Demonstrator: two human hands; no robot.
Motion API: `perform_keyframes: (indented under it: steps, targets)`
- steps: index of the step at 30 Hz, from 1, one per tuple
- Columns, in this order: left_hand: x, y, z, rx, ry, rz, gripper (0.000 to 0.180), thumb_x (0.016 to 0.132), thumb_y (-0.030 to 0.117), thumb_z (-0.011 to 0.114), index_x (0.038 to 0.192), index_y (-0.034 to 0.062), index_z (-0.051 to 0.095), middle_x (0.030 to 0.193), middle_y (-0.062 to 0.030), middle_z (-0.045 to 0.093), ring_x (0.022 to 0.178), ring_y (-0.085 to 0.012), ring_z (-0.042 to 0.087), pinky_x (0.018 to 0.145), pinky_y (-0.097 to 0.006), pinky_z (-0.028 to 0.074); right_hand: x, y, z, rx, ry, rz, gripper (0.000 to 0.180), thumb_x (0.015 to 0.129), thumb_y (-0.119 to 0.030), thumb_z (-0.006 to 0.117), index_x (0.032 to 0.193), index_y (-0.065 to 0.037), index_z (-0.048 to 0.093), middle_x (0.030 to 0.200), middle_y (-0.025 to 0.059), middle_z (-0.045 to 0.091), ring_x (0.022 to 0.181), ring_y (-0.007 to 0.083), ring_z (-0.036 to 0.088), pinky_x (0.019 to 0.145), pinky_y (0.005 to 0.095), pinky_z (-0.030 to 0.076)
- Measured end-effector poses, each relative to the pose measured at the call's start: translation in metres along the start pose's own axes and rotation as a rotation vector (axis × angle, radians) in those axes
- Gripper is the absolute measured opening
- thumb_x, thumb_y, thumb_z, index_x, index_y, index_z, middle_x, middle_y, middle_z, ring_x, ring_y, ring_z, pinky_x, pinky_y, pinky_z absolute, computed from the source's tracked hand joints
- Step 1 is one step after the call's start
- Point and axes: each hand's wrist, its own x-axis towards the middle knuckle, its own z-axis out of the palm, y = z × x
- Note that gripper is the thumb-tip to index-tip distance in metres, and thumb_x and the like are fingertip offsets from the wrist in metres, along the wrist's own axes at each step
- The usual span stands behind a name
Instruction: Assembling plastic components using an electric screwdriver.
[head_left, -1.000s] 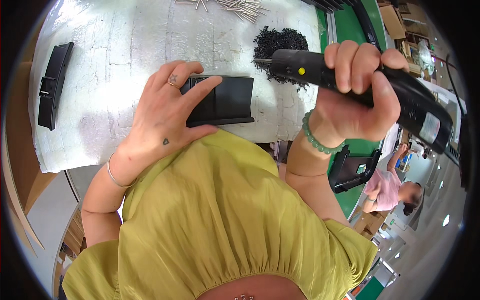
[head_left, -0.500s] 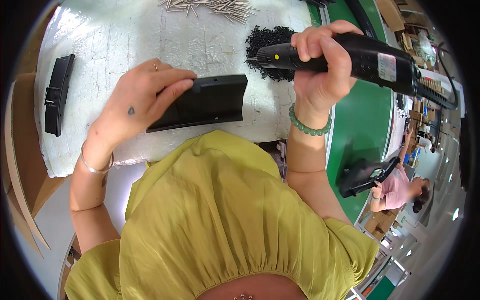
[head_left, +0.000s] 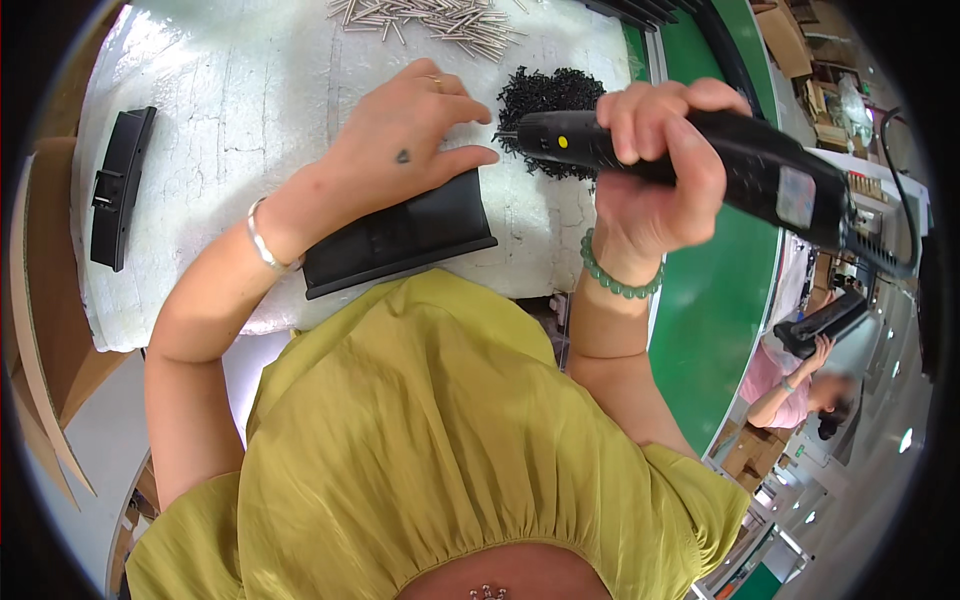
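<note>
My right hand [head_left: 660, 165] is wrapped round a black electric screwdriver [head_left: 770, 170], held sideways with its bit pointing left. The bit's tip is at the near left edge of a pile of small black screws [head_left: 550, 90]. My left hand [head_left: 410, 130] reaches over a black plastic panel [head_left: 410, 235] with thumb and forefinger apart, the fingertips close to the bit and the screws. No object shows between those fingers. The panel lies on the white wrapped work surface [head_left: 250, 60] right in front of me, its far edge partly hidden by my left hand.
Several metal pins [head_left: 440, 20] are heaped at the far side. A second black plastic part [head_left: 122, 190] lies at the left, beside cardboard [head_left: 50, 290]. Past the green table [head_left: 710, 320] on the right, a co-worker in pink holds a black part [head_left: 822, 322]. The screwdriver's cord [head_left: 905, 170] hangs at far right.
My left hand has left the panel's far edge and moved right toward the screws, thumb and forefinger now apart. The screwdriver's rear end has dipped nearer. The co-worker has lifted the black part away.
</note>
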Motion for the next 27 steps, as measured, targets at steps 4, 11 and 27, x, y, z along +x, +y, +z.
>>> perform_keyframes:
  steps: [4, 11, 27]
  targets:
    - [0.015, 0.0, 0.01, -0.024, 0.026, 0.118, 0.017, 0.073, 0.016, 0.072, 0.086, 0.0055, 0.068, 0.082, -0.0057, 0.063, 0.087, -0.0259, 0.055, 0.073, -0.035, 0.047, -0.003, -0.018, 0.0, 0.094, -0.047, -0.027, 0.031, 0.076, -0.006, 0.051, 0.106, -0.006, 0.045, 0.062, 0.0049, 0.045, 0.05, 0.015, 0.04, 0.054, 0.0323, 0.039]
    - [0.015, 0.012, 0.004, -0.072, 0.12, 0.193, 0.008, 0.073, 0.014, 0.07, 0.075, 0.0065, 0.067, 0.074, -0.0026, 0.062, 0.085, -0.0238, 0.055, 0.068, -0.034, 0.048, 0.001, -0.032, -0.006, 0.121, -0.223, -0.075, 0.033, 0.077, -0.008, 0.05, 0.11, -0.007, 0.044, 0.059, 0.0048, 0.045, 0.048, 0.015, 0.04, 0.053, 0.0316, 0.038]
    - [0.022, -0.005, -0.015, 0.045, 0.16, 0.342, 0.024, 0.069, 0.01, 0.072, 0.092, 0.0069, 0.063, 0.077, -0.0032, 0.061, 0.086, -0.0249, 0.058, 0.068, -0.033, 0.05, 0.001, -0.025, -0.004, 0.125, -0.416, -0.067, 0.033, 0.077, -0.006, 0.056, 0.106, -0.008, 0.04, 0.059, 0.0032, 0.046, 0.049, 0.0143, 0.043, 0.053, 0.0312, 0.038]
